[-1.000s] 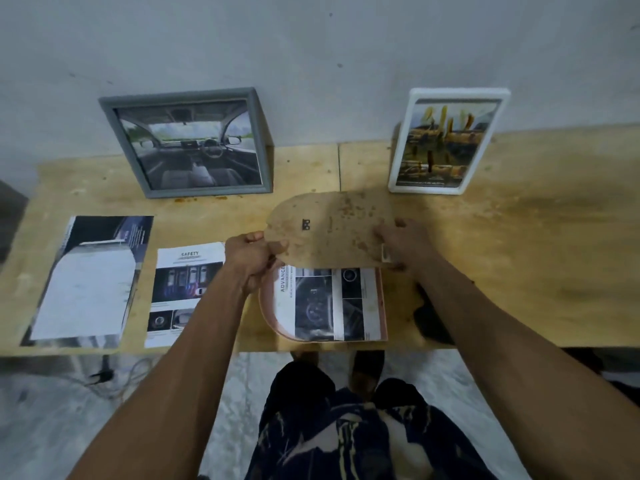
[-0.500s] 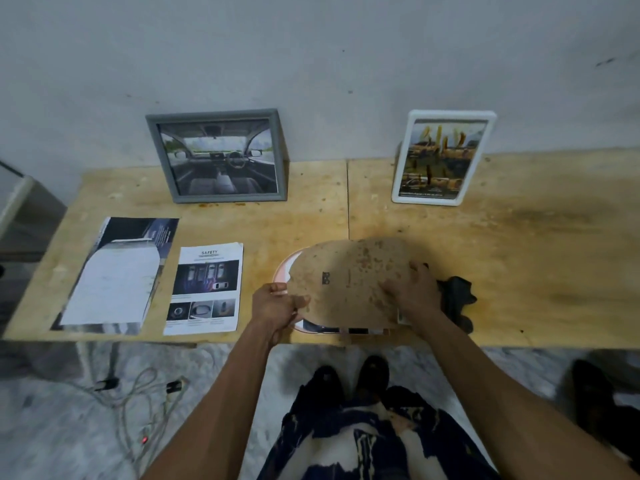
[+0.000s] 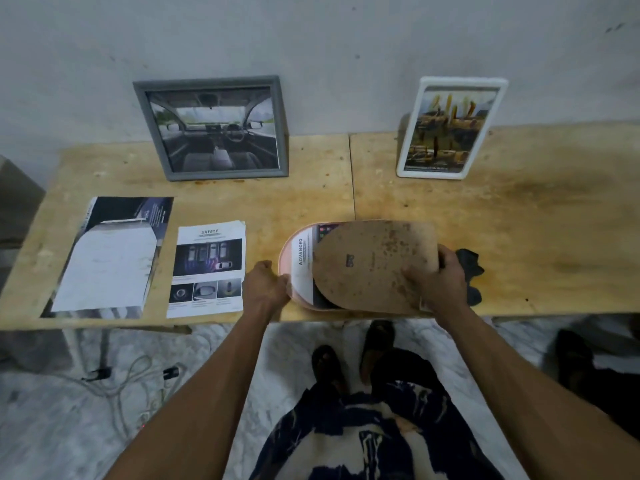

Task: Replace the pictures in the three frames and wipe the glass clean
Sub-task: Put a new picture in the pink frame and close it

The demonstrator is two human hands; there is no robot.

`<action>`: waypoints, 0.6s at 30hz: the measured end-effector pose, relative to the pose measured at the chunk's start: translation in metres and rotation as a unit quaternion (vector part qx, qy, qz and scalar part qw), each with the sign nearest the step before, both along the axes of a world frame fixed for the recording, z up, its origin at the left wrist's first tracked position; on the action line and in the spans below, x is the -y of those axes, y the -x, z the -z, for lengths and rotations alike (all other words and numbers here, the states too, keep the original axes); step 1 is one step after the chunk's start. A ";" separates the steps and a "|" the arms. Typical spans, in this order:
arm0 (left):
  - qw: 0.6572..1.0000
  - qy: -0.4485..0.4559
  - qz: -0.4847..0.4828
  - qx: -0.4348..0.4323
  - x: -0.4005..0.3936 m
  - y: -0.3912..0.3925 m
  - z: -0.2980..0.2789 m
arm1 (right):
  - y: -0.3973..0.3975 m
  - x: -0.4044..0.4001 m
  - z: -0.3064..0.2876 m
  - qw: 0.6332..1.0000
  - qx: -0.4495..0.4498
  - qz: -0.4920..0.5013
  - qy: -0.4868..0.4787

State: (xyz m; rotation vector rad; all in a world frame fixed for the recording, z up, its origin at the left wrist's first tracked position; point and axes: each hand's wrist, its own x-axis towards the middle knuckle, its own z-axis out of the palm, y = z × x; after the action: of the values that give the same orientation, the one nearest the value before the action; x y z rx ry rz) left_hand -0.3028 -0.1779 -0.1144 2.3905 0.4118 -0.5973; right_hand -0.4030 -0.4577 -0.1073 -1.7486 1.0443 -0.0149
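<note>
So the pink arched frame [image 3: 289, 268] is lying flat at the near edge of the plywood counter [image 3: 519, 220], with a car brochure page marked "ADVANCED" [image 3: 302, 268] sitting in it. The right hand [image 3: 438, 282] grips the right end of the stained brown arched backing board [image 3: 370, 265], fingers curled around its edge, holding it over the page. The left hand [image 3: 265, 289] pinches the frame's left rim. A black cloth [image 3: 471, 271] lies just right of the right hand. Against the far wall stand a grey wooden frame with a car interior photo [image 3: 213, 129] on the left and a white frame with a yellowish picture [image 3: 450, 128] on the right. Two loose pages lie on the left: a "SAFETY" sheet [image 3: 206, 268] and a dark-and-white page [image 3: 110, 256].
</note>
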 end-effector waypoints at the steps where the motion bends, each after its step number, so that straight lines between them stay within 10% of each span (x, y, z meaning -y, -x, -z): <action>1: 1.000 -0.003 0.008 -0.004 0.001 -0.002 -0.002 | -0.001 0.000 -0.001 1.000 -0.003 0.001 0.001; 18: 1.000 0.021 0.016 0.010 0.004 -0.011 0.010 | -0.030 -0.012 0.025 0.990 -0.085 -0.094 0.066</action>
State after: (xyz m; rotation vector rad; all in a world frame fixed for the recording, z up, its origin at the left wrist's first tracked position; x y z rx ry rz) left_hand -0.2918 -0.1822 -0.1244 2.3657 0.3496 -0.5891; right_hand -0.3735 -0.4460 -0.1327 -1.9911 1.0141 0.1891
